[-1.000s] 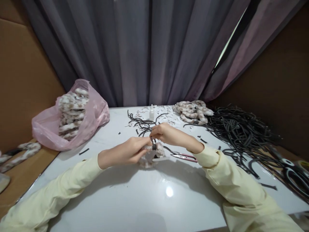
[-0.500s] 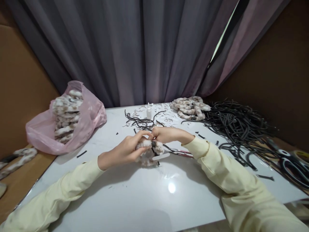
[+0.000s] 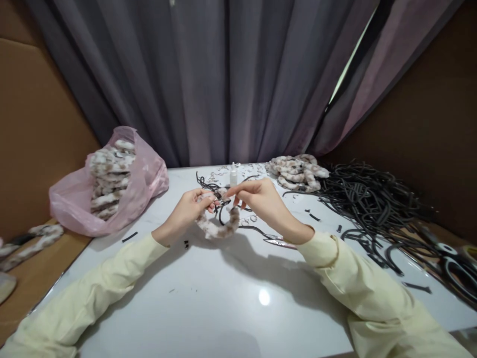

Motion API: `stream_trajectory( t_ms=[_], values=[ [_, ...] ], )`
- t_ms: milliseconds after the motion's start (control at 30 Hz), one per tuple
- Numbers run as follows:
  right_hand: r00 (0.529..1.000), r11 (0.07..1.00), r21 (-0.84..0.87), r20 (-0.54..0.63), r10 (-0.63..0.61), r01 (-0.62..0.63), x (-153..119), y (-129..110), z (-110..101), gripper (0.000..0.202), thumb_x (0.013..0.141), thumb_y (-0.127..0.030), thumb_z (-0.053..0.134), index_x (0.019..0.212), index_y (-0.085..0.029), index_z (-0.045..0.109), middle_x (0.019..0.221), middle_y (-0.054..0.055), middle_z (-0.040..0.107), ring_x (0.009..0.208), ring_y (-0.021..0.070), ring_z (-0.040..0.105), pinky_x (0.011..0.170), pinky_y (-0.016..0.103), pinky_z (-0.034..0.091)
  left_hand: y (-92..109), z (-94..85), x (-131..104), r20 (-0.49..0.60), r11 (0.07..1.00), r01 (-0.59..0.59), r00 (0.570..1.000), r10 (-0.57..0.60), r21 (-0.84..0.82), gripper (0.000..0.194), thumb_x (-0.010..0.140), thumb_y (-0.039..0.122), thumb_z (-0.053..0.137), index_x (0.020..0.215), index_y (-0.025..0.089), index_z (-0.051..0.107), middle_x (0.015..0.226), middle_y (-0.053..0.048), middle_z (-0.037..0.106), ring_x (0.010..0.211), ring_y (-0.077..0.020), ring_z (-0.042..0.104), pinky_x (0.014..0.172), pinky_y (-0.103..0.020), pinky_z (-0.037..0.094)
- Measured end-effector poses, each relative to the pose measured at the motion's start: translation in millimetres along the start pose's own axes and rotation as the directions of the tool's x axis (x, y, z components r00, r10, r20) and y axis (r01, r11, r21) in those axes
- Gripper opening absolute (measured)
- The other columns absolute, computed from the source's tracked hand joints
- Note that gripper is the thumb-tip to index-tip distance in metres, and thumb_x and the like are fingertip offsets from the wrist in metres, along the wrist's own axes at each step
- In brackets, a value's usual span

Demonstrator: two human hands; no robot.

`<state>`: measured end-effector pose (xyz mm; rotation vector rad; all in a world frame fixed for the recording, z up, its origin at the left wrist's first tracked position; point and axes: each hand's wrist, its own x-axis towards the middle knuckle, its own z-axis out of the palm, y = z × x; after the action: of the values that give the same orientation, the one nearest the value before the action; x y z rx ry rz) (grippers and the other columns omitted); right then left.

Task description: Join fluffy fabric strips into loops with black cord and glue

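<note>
A curved fluffy white-and-brown tube (image 3: 218, 230) hangs in a loop just above the white table. My left hand (image 3: 190, 209) is closed on its upper left part. My right hand (image 3: 257, 196) is at the top right of the loop, fingers bent and thumb and index finger close to the dark joint by the left fingertips; whether it pinches anything is too small to tell. Behind the hands lie black cords (image 3: 208, 185) and a small white bottle (image 3: 233, 175). Red-handled scissors or pliers (image 3: 279, 242) rest partly beneath my right wrist.
On the left, a pink plastic bag (image 3: 149, 174) holds several fluffy tubes. More fluffy tubes (image 3: 294, 171) lie at the back right, beside a large heap of black cords (image 3: 365, 194). Black-handled scissors (image 3: 460, 273) sit at the right edge. Cardboard walls and a curtain surround the table (image 3: 179, 308).
The fluffy tube has turned so its loop hangs open below the hands. My right hand has shifted right and its fingers have loosened. The pale flat piece near the tube no longer shows.
</note>
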<state>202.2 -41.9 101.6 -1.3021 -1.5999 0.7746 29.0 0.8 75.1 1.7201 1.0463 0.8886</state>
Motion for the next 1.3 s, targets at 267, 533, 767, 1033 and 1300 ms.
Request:
stream_trajectory(
  t_ms=[267,533,767,1033,1300],
  values=[
    [0.881,0.851,0.311,0.363,0.304,-0.422,-3.6,3.4,26.2,0.055,0.083,-0.008,0.038,0.137,-0.007,0.031,0.104,0.015,0.061,0.074,0.0165,0.063,0.046,0.026,0.054,3.9,-3.8,0.6,-0.056,0.99,-0.018,0.998,0.011,-0.142,0.024,0.075,0.034,0.059,0.079,0.01,0.059,0.066,0.0,0.056,0.054,-0.0091,0.05,0.048,-0.02,0.039],
    [0.94,0.722,0.626,0.327,0.102,-0.296,1.2,25.3,40.8,0.014,0.076,-0.024,0.06,0.082,-0.012,0.059,0.079,0.004,0.059,0.074,0.0133,0.061,0.062,0.025,0.055,7.0,-4.0,-6.0,0.047,0.992,-0.12,0.991,0.122,-0.037,0.026,0.08,0.037,0.054,0.09,0.013,0.055,0.058,0.001,0.058,0.052,-0.0122,0.053,0.05,-0.022,0.041],
    [0.971,0.823,0.519,0.184,0.156,-0.23,0.4,32.4,41.2,0.02,0.067,-0.021,0.058,0.049,-0.014,0.053,0.041,-0.005,0.044,0.032,0.0075,0.041,0.031,0.021,0.037,6.1,-0.6,-20.5,0.047,0.806,-0.458,0.878,0.477,0.374,0.014,0.082,0.022,0.048,0.096,0.018,0.047,0.072,0.001,0.063,0.047,-0.008,0.047,0.047,-0.019,0.035],
    [0.931,0.78,0.516,0.27,0.245,-0.355,-6.0,26.8,41.7,0.013,0.053,-0.007,0.044,0.043,-0.016,0.044,0.036,-0.006,0.039,0.031,0.0045,0.028,0.026,0.017,0.025,5.1,2.8,-26.3,0.119,0.753,-0.543,0.832,0.542,0.371,0.022,0.079,0.013,0.047,0.096,0.021,0.037,0.069,0.005,0.056,0.044,-0.0057,0.04,0.045,-0.016,0.032],
    [0.827,0.784,0.403,0.51,0.235,-0.472,2.9,24.6,21.1,0.016,0.068,-0.02,0.06,0.055,-0.011,0.058,0.042,-0.005,0.044,0.034,0.0035,0.032,0.033,0.018,0.037,-0.2,-6.7,-15.3,0.277,0.592,-0.621,0.773,0.571,0.513,0.024,0.085,0.016,0.041,0.109,0.02,0.038,0.088,-0.004,0.06,0.066,-0.0123,0.058,0.058,-0.021,0.043]
  ],
)
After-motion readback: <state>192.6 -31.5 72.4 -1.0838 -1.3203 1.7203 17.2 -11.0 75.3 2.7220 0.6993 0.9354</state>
